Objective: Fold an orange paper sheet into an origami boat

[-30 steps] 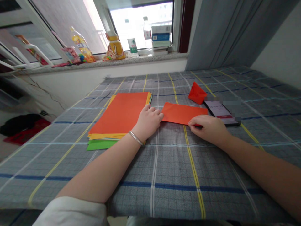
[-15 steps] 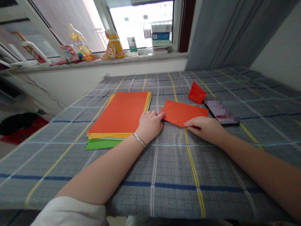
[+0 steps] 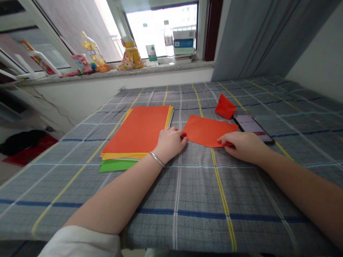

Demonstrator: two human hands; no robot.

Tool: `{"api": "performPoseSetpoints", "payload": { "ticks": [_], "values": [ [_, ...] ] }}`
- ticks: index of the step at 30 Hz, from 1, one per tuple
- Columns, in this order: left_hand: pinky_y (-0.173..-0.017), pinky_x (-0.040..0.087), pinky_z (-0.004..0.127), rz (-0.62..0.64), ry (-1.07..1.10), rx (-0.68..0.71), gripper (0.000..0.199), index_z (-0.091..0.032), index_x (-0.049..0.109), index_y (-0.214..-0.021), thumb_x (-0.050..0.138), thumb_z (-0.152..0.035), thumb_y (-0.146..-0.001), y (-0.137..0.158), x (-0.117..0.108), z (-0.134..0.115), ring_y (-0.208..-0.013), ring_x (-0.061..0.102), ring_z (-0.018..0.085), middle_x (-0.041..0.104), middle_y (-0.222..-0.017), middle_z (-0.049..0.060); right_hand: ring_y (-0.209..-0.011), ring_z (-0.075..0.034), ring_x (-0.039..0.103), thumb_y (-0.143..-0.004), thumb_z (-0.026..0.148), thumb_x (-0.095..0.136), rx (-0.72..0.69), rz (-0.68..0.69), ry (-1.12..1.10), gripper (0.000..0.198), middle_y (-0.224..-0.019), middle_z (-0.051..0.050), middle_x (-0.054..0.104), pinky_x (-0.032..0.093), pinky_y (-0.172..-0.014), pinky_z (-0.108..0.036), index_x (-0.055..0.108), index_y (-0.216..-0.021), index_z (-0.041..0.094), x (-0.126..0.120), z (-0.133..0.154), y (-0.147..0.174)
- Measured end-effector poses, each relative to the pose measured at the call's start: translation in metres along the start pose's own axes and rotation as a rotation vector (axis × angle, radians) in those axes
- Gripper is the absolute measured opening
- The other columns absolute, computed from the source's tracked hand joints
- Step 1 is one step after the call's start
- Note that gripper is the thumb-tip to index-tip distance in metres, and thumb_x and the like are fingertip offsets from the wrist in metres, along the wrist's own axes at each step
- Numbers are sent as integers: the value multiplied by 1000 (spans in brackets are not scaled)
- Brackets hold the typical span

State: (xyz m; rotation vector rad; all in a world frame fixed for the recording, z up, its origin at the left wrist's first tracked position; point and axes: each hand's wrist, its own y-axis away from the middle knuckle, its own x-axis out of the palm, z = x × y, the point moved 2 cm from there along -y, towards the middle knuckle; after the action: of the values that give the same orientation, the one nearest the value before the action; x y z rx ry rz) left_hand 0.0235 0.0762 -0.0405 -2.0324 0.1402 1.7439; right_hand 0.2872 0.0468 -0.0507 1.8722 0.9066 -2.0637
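An orange-red sheet of paper (image 3: 206,130) lies on the checked cloth in front of me, its near edge slightly bowed. At its left corner, my left hand (image 3: 171,142) has thumb and fingers closed on the paper; a silver bangle is on that wrist. My right hand (image 3: 239,145) pinches the near edge toward the right corner between thumb and fingers. Just beyond the sheet stands a small folded red paper shape (image 3: 225,107). Left of my left hand is a stack of coloured paper (image 3: 140,128), orange on top, with yellow and green edges showing.
A phone (image 3: 254,129) lies to the right, its screen lit and partly blurred. The plaid cloth (image 3: 198,192) covers the whole surface. Bottles, a tube (image 3: 151,53) and stacked boxes (image 3: 184,43) line the windowsill behind. A grey curtain (image 3: 246,39) hangs at the right.
My right hand has slid rightward along the paper's near edge. My left fingers have curled in at the left corner, where the index finger was stretched out before.
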Motion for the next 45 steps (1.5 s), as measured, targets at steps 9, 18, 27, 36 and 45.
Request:
{"api": "performPoseSetpoints", "payload": {
  "ticks": [9, 18, 27, 36, 45],
  "values": [
    [-94, 54, 34, -147, 554, 62, 36, -14, 63, -123, 56, -18, -87, -6, 17, -9, -114, 62, 20, 62, -128, 12, -88, -18, 71, -89, 21, 58, -210, -170, -212, 16, -93, -2, 77, 53, -80, -30, 73, -93, 23, 1, 16, -7],
    [-101, 50, 38, -130, 588, 266, 35, -18, 59, -126, 57, -25, -92, 2, 4, -26, -121, 57, 20, 61, -128, 11, -92, -18, 67, -84, 9, 53, -206, -185, -427, 22, -95, -4, 74, 54, -86, -36, 69, -92, 22, 5, 27, -13],
    [-97, 49, 42, -251, 368, 536, 47, -18, 66, -117, 67, -52, -84, 10, -3, -37, -109, 63, 24, 69, -117, 10, -92, -21, 65, -88, 24, 62, -155, -346, -346, 7, -93, -5, 73, 50, -86, -39, 69, -91, 23, -2, 30, -13],
    [-89, 52, 34, -322, 408, 424, 14, -21, 71, -91, 61, -29, -92, 9, -4, -37, -94, 68, 16, 74, -100, 3, -91, -25, 62, -89, 36, 61, -87, -438, -95, 15, -89, -4, 73, 44, -85, -42, 69, -96, 25, -10, 34, -9],
    [-73, 52, 26, -287, 914, 34, 13, -17, 66, -87, 59, -28, -89, -1, 5, -19, -79, 64, 14, 70, -86, 3, -131, -37, 43, -81, 35, 66, 162, -593, -121, 30, -133, -13, 55, 33, -108, -59, 65, -109, 24, -6, 11, -9]
  ]
}}
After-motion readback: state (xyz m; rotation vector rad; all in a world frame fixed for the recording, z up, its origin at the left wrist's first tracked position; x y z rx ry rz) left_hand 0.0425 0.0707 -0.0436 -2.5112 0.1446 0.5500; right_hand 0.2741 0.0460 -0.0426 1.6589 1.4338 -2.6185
